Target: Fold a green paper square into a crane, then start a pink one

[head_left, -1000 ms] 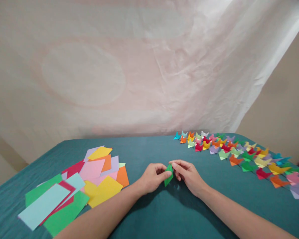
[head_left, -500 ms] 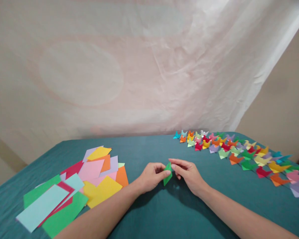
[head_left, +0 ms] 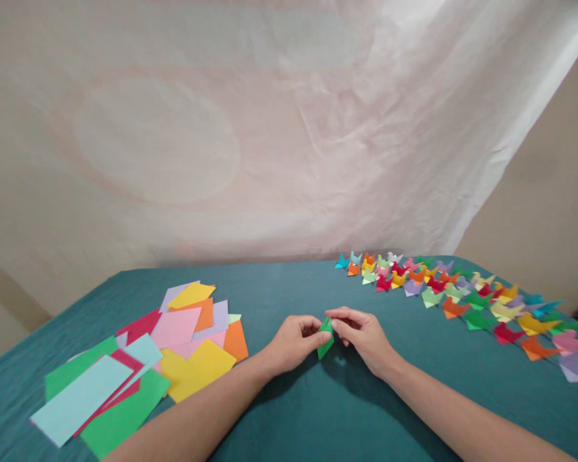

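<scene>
A small piece of folded green paper [head_left: 325,345] is held just above the table, its narrow points upward and a pointed end down. My left hand [head_left: 296,343] pinches it between thumb and fingers from the left. From the right, my right hand [head_left: 363,337] is closed with thumb and index finger at the paper's upper tip. The fingers hide part of the folds.
Loose coloured paper sheets, among them a yellow one [head_left: 200,369] and a light blue one [head_left: 84,398], overlap at the left. Rows of folded paper birds, such as an orange one [head_left: 455,308], stand at the right on the teal cloth [head_left: 289,417]. A pale sheet [head_left: 270,160] hangs behind.
The right thumb and index finger have shifted slightly down and closed in at the green paper's upper tip. The left hand has hardly moved.
</scene>
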`<state>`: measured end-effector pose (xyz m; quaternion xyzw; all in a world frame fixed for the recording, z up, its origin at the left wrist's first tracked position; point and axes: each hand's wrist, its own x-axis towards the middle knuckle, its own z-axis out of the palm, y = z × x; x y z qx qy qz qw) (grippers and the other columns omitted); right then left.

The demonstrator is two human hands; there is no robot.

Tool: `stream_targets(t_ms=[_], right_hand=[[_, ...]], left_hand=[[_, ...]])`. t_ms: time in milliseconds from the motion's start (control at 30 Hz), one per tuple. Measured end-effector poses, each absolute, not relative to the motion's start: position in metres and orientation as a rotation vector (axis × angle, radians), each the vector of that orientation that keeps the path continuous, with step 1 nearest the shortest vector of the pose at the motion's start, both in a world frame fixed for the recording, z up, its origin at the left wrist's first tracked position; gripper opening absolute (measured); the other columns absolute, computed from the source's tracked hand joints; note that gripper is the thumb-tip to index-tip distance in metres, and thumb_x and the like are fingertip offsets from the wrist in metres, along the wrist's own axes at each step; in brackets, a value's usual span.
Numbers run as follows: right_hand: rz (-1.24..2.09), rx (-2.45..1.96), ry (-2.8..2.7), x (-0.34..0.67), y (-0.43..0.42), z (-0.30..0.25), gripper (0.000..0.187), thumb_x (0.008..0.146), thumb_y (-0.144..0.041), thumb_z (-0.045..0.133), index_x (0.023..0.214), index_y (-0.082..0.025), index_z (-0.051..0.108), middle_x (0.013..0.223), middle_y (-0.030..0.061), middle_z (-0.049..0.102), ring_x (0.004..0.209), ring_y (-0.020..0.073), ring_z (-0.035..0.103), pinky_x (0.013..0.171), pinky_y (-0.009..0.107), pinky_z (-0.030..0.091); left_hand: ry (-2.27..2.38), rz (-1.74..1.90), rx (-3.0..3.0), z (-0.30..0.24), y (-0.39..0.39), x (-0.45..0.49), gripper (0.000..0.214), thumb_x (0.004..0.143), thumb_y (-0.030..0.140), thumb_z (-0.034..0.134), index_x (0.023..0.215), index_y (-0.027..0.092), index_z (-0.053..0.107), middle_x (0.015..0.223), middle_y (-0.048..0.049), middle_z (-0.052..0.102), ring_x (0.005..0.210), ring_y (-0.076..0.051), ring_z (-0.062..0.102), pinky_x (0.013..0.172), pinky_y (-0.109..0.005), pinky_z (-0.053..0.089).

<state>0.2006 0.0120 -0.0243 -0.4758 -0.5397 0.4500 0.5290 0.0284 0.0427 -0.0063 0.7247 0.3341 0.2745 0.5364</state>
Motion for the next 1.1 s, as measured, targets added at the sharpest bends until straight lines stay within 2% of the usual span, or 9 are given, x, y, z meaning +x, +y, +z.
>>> stream_targets(t_ms=[233,400,567,833,1100], right_hand=[[0.969,-1.161,-1.352,0.201,0.011,-0.026,0.025,0.074,-0.035,0.062,0.089,-0.016,0.069,0.059,-0.0020,0.055,0.047,0.0085,0.042,0.045,0.021,0.034],[0.806,-1.151,-1.436,0.201,0.010,-0.027,0.020,0.076,-0.033,0.061,0.084,-0.017,0.069,0.073,0.0017,0.062,0.051,0.0092,0.046,0.047,0.022,0.037],[0.642,-1.122,-1.516,0.199,0.006,-0.023,0.013,0.078,-0.028,0.060,0.081,-0.018,0.067,0.080,0.0036,0.062,0.063,0.0124,0.053,0.055,0.024,0.041],[0.489,-1.106,-1.579,0.197,0.004,-0.020,0.005,0.079,-0.020,0.058,0.077,-0.018,0.063,0.078,0.0024,0.057,0.061,0.0118,0.051,0.055,0.024,0.042],[0.454,-1.123,-1.622,0.195,0.002,-0.017,0.004,0.079,-0.018,0.057,0.076,-0.018,0.060,0.077,0.0018,0.055,0.062,0.0120,0.052,0.055,0.024,0.042]], left_hand=[[0.770,0.672,1.677,-0.008,0.044,0.028,0.030,0.076,0.041,0.059,0.073,0.011,0.059,0.062,0.0025,0.050,0.055,-0.008,0.041,0.054,-0.020,0.032],[0.754,0.693,1.655,-0.011,0.045,0.027,0.029,0.076,0.039,0.060,0.073,0.010,0.059,0.063,0.0020,0.051,0.056,-0.008,0.042,0.055,-0.020,0.033],[0.737,0.708,1.645,-0.012,0.045,0.028,0.026,0.076,0.036,0.061,0.075,0.010,0.061,0.064,0.0012,0.054,0.057,-0.009,0.044,0.057,-0.020,0.035],[0.722,0.729,1.600,-0.014,0.046,0.029,0.026,0.075,0.035,0.062,0.084,0.011,0.067,0.073,-0.0014,0.062,0.064,-0.011,0.050,0.063,-0.021,0.038],[0.771,0.762,1.587,-0.015,0.046,0.029,0.026,0.074,0.035,0.064,0.081,0.010,0.069,0.072,-0.0022,0.063,0.064,-0.012,0.051,0.062,-0.021,0.038]])
